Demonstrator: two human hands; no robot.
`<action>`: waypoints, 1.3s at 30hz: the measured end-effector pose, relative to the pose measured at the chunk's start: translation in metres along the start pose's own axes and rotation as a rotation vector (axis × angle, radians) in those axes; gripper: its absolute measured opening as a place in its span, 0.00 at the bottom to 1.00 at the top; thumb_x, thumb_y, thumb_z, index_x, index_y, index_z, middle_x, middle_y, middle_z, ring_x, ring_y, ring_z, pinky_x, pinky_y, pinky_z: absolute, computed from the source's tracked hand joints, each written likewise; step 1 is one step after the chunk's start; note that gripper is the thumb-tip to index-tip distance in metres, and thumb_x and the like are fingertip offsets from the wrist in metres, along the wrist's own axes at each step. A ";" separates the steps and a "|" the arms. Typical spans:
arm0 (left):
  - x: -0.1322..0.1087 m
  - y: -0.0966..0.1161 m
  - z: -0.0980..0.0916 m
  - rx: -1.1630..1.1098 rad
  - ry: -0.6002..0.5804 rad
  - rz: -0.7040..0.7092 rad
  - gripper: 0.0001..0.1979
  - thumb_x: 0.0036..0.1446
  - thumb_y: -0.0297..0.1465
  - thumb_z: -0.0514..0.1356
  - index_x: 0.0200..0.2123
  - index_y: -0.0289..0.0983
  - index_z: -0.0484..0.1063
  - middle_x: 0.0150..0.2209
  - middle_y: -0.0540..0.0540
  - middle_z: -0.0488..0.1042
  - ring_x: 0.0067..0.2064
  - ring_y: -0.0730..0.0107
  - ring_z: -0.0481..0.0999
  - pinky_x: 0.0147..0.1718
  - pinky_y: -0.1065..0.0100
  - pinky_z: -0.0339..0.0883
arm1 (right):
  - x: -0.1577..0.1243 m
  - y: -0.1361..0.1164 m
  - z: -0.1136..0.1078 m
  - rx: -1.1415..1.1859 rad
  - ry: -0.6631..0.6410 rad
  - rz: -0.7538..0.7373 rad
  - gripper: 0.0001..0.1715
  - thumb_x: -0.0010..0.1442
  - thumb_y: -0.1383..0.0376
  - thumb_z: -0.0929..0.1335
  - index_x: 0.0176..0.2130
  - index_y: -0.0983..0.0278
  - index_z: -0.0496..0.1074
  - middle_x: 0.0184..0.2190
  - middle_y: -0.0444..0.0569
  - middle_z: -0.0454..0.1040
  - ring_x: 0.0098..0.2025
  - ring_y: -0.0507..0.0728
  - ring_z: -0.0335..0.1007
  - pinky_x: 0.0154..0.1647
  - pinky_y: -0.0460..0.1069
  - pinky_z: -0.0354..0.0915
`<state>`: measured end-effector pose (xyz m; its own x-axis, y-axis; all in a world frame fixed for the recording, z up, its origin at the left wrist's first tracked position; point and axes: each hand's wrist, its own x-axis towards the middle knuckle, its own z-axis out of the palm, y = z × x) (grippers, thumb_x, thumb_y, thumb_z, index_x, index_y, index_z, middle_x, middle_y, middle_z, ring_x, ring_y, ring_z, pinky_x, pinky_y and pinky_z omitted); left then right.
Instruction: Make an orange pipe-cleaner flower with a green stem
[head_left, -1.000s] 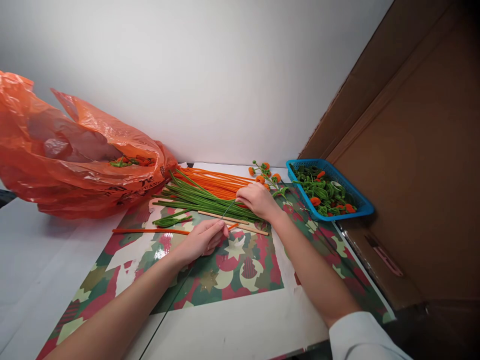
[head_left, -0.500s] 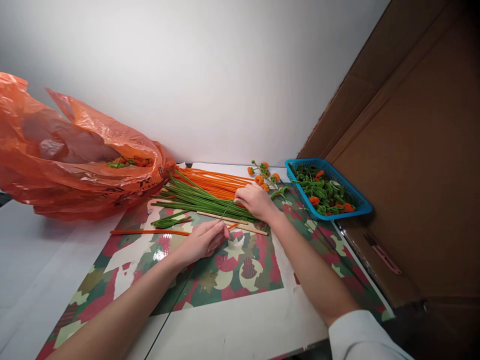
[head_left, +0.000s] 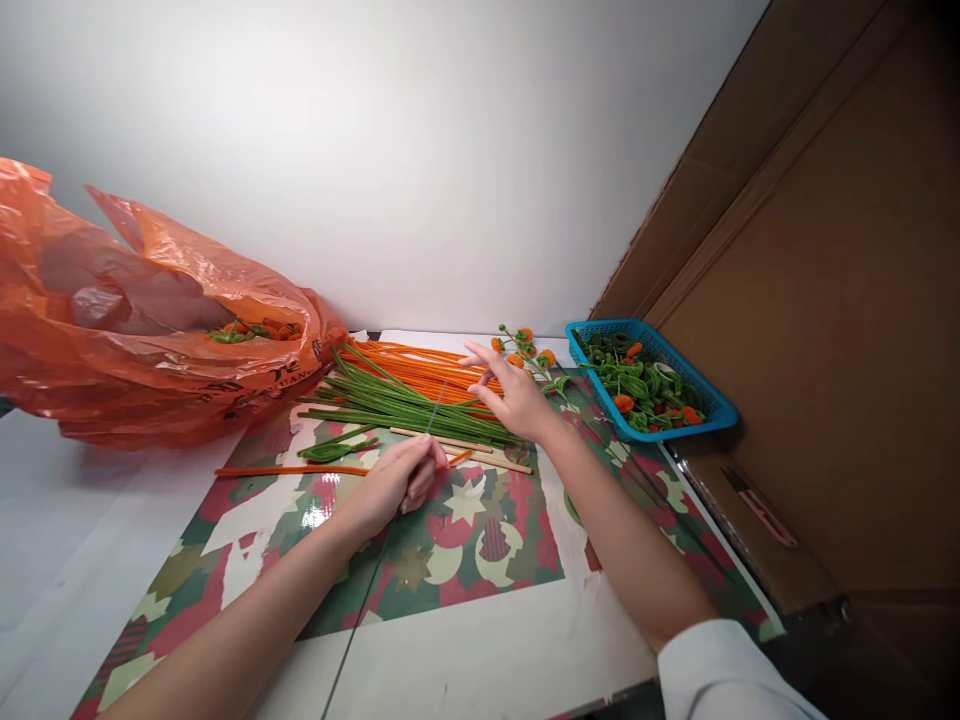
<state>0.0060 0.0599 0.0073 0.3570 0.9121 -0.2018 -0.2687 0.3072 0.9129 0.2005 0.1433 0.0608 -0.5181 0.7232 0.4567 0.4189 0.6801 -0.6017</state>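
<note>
My left hand (head_left: 401, 478) is closed, pinching a long thin dark wire (head_left: 364, 600) that runs from the near table edge up past the fingertips. An orange pipe cleaner (head_left: 292, 470) passes behind that hand, its tip showing on the far side; whether the fingers grip it too is hidden. My right hand (head_left: 517, 398) is open, thumb and fingers apart, just right of the wire's upper end. Beneath and beyond it are green pipe cleaners (head_left: 390, 405) and orange pipe cleaners (head_left: 412, 365) in bundles. A looped green piece (head_left: 337, 450) lies left of the wooden sticks (head_left: 480, 455).
An orange plastic bag (head_left: 165, 370) with fuzzy pieces stands at left. Behind my right hand lies an orange-flowered stem (head_left: 525, 345). At right are a blue basket (head_left: 724, 415) of green and orange pieces, a pink cutter (head_left: 769, 515) and a cardboard wall (head_left: 840, 300).
My right hand has let go of the wire; its fingers have spread and lifted slightly. My left hand still holds the wire and has shifted a little left in view.
</note>
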 end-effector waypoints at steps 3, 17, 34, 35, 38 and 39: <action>0.003 0.007 -0.005 -0.179 0.114 0.119 0.18 0.58 0.45 0.58 0.27 0.35 0.69 0.12 0.58 0.55 0.12 0.84 0.46 0.10 0.81 0.46 | 0.001 -0.017 0.010 0.194 0.062 0.246 0.17 0.61 0.65 0.66 0.50 0.64 0.68 0.43 0.50 0.75 0.37 0.52 0.70 0.43 0.48 0.66; 0.025 0.089 -0.002 -0.288 0.507 0.523 0.18 0.66 0.27 0.43 0.31 0.33 0.71 0.20 0.50 0.66 0.18 0.77 0.63 0.16 0.76 0.57 | -0.016 -0.081 0.071 0.649 -0.286 0.526 0.12 0.65 0.64 0.59 0.31 0.63 0.65 0.16 0.36 0.60 0.16 0.46 0.55 0.17 0.40 0.54; 0.042 0.129 -0.014 -0.485 0.325 0.246 0.25 0.69 0.31 0.32 0.20 0.38 0.52 0.12 0.53 0.56 0.14 0.80 0.52 0.12 0.77 0.50 | 0.006 -0.032 0.003 0.311 -0.461 0.546 0.18 0.60 0.50 0.65 0.29 0.60 0.69 0.25 0.44 0.74 0.25 0.53 0.70 0.26 0.48 0.67; 0.043 0.127 -0.016 -0.489 0.326 0.234 0.25 0.69 0.31 0.32 0.20 0.38 0.52 0.12 0.53 0.56 0.14 0.79 0.51 0.12 0.77 0.50 | 0.007 -0.021 -0.005 0.083 -0.249 0.579 0.16 0.61 0.51 0.66 0.31 0.60 0.71 0.29 0.45 0.76 0.29 0.54 0.71 0.29 0.48 0.67; 0.043 0.123 -0.017 -0.505 0.351 0.208 0.24 0.69 0.30 0.33 0.20 0.38 0.53 0.12 0.53 0.54 0.14 0.79 0.50 0.11 0.77 0.49 | 0.007 0.019 -0.027 -0.358 0.095 0.703 0.14 0.64 0.61 0.64 0.46 0.65 0.72 0.48 0.58 0.73 0.52 0.64 0.65 0.47 0.56 0.63; 0.043 0.122 -0.016 -0.503 0.358 0.205 0.24 0.69 0.30 0.34 0.20 0.38 0.53 0.13 0.54 0.53 0.14 0.79 0.50 0.11 0.77 0.49 | 0.005 0.031 -0.031 -0.415 0.115 0.742 0.14 0.63 0.64 0.65 0.46 0.68 0.72 0.50 0.62 0.70 0.56 0.67 0.60 0.51 0.59 0.60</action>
<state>-0.0260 0.1413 0.1040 -0.0425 0.9731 -0.2265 -0.7170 0.1282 0.6852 0.2340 0.1720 0.0652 0.0676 0.9908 0.1169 0.8699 -0.0012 -0.4932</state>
